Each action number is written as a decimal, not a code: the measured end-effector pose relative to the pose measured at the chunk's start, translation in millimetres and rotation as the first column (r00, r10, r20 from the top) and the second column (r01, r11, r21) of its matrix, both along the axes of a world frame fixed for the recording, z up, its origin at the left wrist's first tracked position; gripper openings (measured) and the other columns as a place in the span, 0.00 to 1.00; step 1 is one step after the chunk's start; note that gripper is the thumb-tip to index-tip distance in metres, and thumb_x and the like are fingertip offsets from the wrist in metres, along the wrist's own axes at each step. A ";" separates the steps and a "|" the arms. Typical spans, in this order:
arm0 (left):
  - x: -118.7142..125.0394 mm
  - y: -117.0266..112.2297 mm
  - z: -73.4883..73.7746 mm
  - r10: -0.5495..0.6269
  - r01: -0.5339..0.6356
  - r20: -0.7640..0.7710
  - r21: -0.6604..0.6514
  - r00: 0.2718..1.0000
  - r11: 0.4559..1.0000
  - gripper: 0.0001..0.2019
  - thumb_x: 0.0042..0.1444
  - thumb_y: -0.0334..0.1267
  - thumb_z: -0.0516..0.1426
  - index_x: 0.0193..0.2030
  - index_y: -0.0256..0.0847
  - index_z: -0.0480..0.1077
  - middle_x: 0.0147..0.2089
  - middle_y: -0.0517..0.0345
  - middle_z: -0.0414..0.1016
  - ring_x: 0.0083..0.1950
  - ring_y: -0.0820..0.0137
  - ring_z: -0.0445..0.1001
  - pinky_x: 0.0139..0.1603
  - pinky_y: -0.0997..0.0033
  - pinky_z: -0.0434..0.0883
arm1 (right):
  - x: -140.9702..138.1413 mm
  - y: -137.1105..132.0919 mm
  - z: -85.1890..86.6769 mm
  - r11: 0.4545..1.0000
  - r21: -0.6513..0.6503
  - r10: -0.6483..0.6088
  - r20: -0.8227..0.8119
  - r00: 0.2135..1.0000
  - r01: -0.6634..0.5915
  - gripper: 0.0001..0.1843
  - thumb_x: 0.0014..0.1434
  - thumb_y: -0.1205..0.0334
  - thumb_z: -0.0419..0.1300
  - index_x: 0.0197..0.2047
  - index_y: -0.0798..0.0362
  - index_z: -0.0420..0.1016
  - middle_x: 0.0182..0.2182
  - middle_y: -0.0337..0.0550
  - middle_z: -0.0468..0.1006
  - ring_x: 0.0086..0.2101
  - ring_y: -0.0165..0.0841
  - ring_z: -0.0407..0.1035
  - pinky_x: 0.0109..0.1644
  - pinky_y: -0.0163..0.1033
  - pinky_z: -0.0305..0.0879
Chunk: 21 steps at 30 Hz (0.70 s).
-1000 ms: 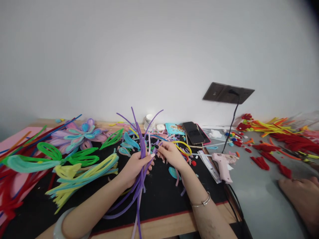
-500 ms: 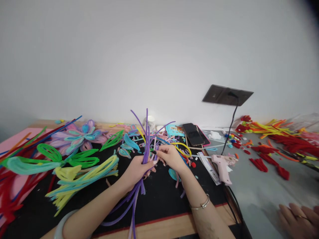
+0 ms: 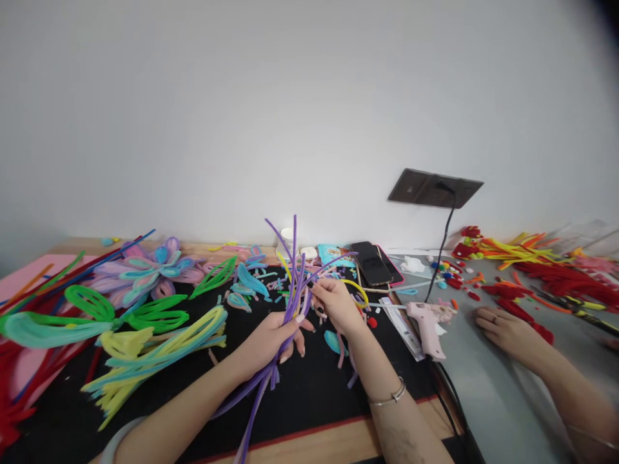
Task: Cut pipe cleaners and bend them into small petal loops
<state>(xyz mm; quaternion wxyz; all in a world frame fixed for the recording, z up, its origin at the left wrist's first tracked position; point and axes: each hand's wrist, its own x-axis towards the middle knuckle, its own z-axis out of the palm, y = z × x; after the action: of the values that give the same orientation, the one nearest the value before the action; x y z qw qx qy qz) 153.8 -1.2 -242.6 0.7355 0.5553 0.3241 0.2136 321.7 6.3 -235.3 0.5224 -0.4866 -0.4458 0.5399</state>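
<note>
A loose bundle of purple pipe cleaners [image 3: 261, 386] runs up through my left hand [image 3: 271, 338], which is wrapped round its middle. Their upper ends fan out above the fist, and the lower ends trail down over the black mat [image 3: 309, 403]. My right hand [image 3: 333, 306] pinches at the upper right side of the same bundle, fingertips on one or more of the stems. A paler, pinkish stem shows between the two hands. The right fingertips are partly hidden behind the bundle.
To the left lie green looped leaves [image 3: 159, 314], a yellow-and-blue pipe cleaner bunch [image 3: 164, 354] and a pastel flower [image 3: 155, 270]. Phones [image 3: 372, 263] lie at the back. A pink glue gun [image 3: 428, 325] with a cord stands right. Another person's hand [image 3: 507, 332] rests on the grey table.
My hands and the purple bundle sit slightly further right, with the left fingers more spread. The other person's hand has moved up and left across the grey table to the red pieces.
</note>
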 end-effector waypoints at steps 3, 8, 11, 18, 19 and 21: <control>-0.6 -1.4 1.9 -0.025 0.025 -0.007 -0.016 1.000 1.000 0.21 0.56 0.52 0.49 0.38 0.34 0.70 0.19 0.62 0.67 0.13 0.82 0.53 0.15 0.80 0.49 | -1.3 -2.1 5.4 0.999 -0.052 0.009 -0.083 0.997 -0.013 0.17 0.48 0.55 0.62 0.18 0.56 0.64 0.12 0.31 0.62 0.12 0.20 0.48 0.13 0.28 0.42; -0.2 -2.1 2.0 -0.060 0.060 -0.018 -0.010 0.998 0.998 0.22 0.56 0.53 0.49 0.38 0.33 0.70 0.17 0.62 0.66 0.13 0.81 0.53 0.15 0.79 0.49 | -0.6 -3.6 10.8 0.997 -0.078 0.002 -0.130 0.992 -0.012 0.17 0.46 0.55 0.64 0.18 0.56 0.64 0.13 0.32 0.63 0.12 0.20 0.49 0.14 0.28 0.41; -0.6 -2.2 0.6 -0.079 0.079 -0.017 -0.011 0.997 0.997 0.22 0.56 0.53 0.48 0.37 0.34 0.71 0.17 0.62 0.66 0.13 0.81 0.53 0.16 0.80 0.50 | 0.7 -2.6 9.1 0.996 -0.085 -0.016 -0.127 0.992 0.006 0.17 0.45 0.54 0.64 0.18 0.56 0.64 0.13 0.33 0.64 0.12 0.20 0.49 0.14 0.28 0.42; -1.9 -4.7 1.4 -0.125 0.125 0.008 -0.031 0.992 0.992 0.20 0.56 0.52 0.50 0.31 0.35 0.69 0.15 0.68 0.56 0.13 0.82 0.50 0.15 0.80 0.50 | 0.2 -4.6 8.8 0.990 -0.096 0.090 -0.131 0.987 -0.103 0.13 0.47 0.58 0.63 0.21 0.56 0.65 0.14 0.32 0.63 0.13 0.20 0.49 0.14 0.28 0.42; -2.0 -5.2 1.7 -0.127 0.127 0.015 -0.038 0.992 0.991 0.19 0.56 0.51 0.50 0.31 0.35 0.68 0.15 0.69 0.56 0.13 0.82 0.51 0.15 0.80 0.50 | 0.4 -5.3 9.2 0.988 -0.093 0.113 -0.134 0.985 -0.126 0.12 0.48 0.59 0.63 0.22 0.56 0.65 0.14 0.31 0.62 0.13 0.20 0.48 0.15 0.28 0.41; -2.0 -6.1 1.9 -0.126 0.127 0.022 -0.051 0.992 0.991 0.19 0.56 0.51 0.50 0.31 0.35 0.68 0.16 0.69 0.55 0.14 0.82 0.51 0.15 0.81 0.50 | 0.9 -6.6 10.0 0.982 -0.090 0.151 -0.142 0.978 -0.165 0.12 0.48 0.60 0.63 0.23 0.56 0.65 0.14 0.30 0.60 0.14 0.20 0.48 0.16 0.27 0.40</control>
<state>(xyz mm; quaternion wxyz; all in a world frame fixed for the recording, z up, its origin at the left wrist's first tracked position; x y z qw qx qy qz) 151.9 -7.2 -240.7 0.7647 0.5536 0.2868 0.1631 322.5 -0.3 -225.3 0.4813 -0.4379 -0.4191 0.6332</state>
